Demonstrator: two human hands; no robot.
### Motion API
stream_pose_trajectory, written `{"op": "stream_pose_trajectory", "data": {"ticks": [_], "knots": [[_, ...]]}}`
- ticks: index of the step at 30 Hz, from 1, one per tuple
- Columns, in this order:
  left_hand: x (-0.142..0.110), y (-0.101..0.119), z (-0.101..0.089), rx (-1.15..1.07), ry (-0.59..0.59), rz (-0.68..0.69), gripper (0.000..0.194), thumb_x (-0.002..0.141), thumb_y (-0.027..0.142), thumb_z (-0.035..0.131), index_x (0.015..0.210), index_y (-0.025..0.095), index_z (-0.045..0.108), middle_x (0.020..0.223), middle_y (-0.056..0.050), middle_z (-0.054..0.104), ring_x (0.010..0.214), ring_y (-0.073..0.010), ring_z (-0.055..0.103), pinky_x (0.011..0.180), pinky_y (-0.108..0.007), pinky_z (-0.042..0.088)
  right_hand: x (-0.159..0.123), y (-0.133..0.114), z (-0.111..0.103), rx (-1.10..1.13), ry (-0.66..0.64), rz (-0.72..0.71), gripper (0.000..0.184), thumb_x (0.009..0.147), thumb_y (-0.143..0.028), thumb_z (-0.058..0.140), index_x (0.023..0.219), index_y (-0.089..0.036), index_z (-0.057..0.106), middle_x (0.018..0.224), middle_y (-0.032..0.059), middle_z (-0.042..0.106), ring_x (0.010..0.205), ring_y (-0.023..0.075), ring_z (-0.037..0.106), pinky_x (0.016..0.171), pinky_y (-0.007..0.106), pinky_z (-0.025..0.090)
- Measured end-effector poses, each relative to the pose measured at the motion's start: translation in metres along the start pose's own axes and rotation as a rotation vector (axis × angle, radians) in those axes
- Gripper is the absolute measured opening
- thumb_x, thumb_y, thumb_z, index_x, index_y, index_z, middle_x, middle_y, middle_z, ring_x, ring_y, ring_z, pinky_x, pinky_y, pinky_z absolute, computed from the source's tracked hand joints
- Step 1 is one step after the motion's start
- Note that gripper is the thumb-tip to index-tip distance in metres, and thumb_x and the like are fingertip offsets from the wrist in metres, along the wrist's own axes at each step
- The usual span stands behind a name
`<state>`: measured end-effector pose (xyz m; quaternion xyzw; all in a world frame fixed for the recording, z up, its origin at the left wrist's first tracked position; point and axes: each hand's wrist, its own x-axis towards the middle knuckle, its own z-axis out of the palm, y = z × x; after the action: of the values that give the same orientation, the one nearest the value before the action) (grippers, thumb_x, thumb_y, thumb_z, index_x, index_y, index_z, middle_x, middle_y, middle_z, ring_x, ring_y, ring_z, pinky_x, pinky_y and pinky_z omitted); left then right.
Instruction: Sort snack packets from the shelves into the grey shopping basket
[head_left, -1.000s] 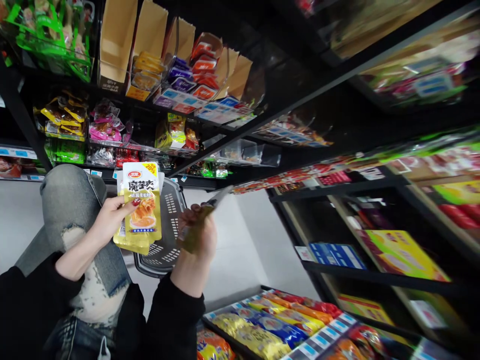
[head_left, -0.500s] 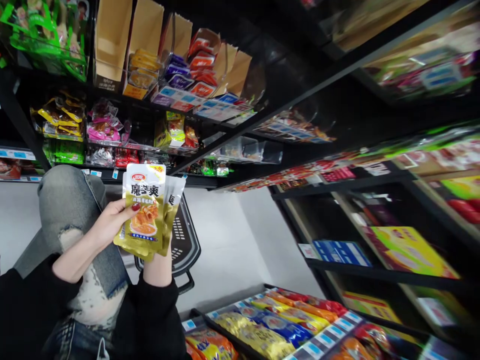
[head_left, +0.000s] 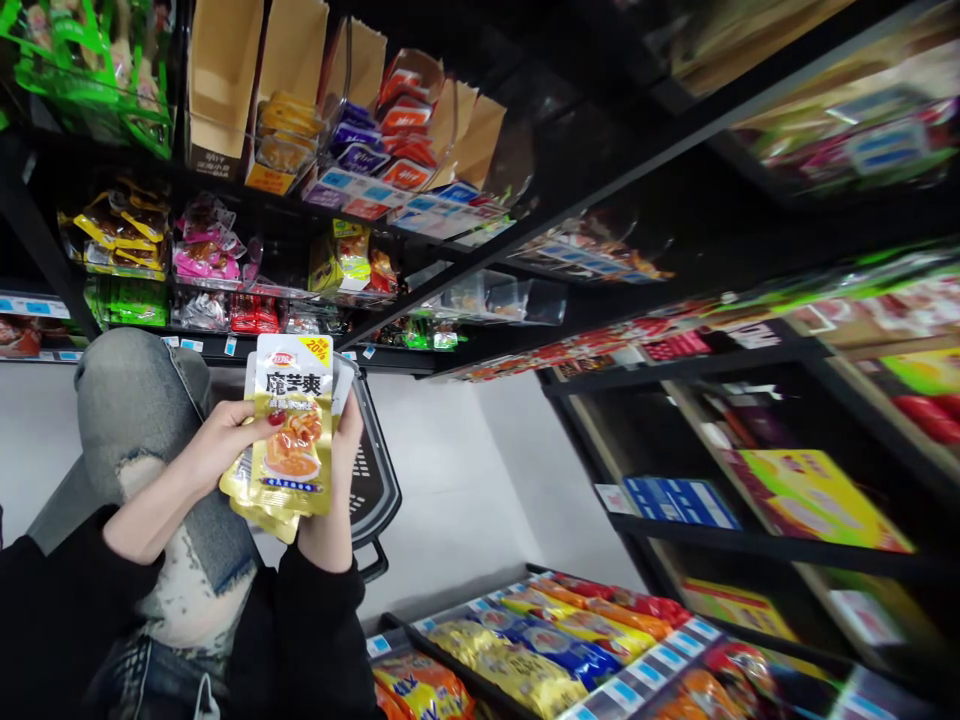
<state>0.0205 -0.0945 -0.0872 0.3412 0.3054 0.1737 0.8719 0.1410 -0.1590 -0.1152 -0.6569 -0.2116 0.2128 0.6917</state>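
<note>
Your left hand (head_left: 217, 450) holds the snack packets (head_left: 296, 445) with its thumb across the front; your right hand (head_left: 343, 455) clasps their right side. They partly hide the basket (head_left: 388, 485) beyond.

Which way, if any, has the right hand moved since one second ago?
Yes: the right hand has moved left in view, away from the snack rack, to the pouches in the left hand.
</note>
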Motion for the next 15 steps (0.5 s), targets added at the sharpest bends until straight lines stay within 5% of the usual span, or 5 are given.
{"op": "stream_pose_trajectory", "data": {"ticks": [3, 7, 12, 15], "knots": [[0.002, -0.004, -0.001, 0.022, 0.001, 0.039, 0.029, 0.056, 0.037, 0.080, 0.074, 0.015, 0.075, 0.062, -0.003, 0.070, 0.053, -0.0150, 0.060, 0.061, -0.028, 0.047, -0.004, -0.014, -0.005, 0.041, 0.047, -0.010, 0.031, 0.082, -0.050, 0.050, 0.093, -0.021, 0.055, 0.084, 0.0008, 0.061, 0.070, 0.0144, 0.058, 0.066, 0.028, 0.048], [0.006, -0.009, -0.003, 0.067, 0.029, 0.131, 0.026, 0.061, 0.034, 0.078, 0.078, 0.015, 0.075, 0.068, -0.002, 0.070, 0.061, -0.0161, 0.061, 0.066, -0.029, 0.047, -0.017, -0.032, -0.005, -0.109, -0.059, -0.042, 0.054, 0.066, -0.041, 0.072, 0.112, -0.026, 0.048, 0.105, 0.0033, 0.057, 0.078, 0.0151, 0.060, 0.067, 0.028, 0.049], [0.008, -0.010, -0.005, 0.251, 0.086, 0.263, 0.026, 0.065, 0.040, 0.073, 0.066, 0.015, 0.071, 0.062, 0.000, 0.065, 0.063, -0.0156, 0.056, 0.062, -0.026, 0.044, -0.020, -0.038, -0.004, -0.249, -0.166, -0.050, 0.025, 0.069, -0.034, 0.071, 0.080, -0.021, 0.053, 0.099, 0.0036, 0.057, 0.086, 0.0166, 0.059, 0.074, 0.029, 0.048], [0.008, -0.008, -0.004, 0.379, 0.143, 0.329, 0.035, 0.071, 0.045, 0.065, 0.054, 0.015, 0.066, 0.054, -0.001, 0.062, 0.059, -0.0153, 0.053, 0.056, -0.025, 0.042, -0.018, -0.034, -0.004, -0.184, -0.161, -0.014, 0.023, 0.070, -0.032, 0.070, 0.074, -0.020, 0.051, 0.099, 0.0033, 0.057, 0.086, 0.0157, 0.058, 0.076, 0.029, 0.047]]}}
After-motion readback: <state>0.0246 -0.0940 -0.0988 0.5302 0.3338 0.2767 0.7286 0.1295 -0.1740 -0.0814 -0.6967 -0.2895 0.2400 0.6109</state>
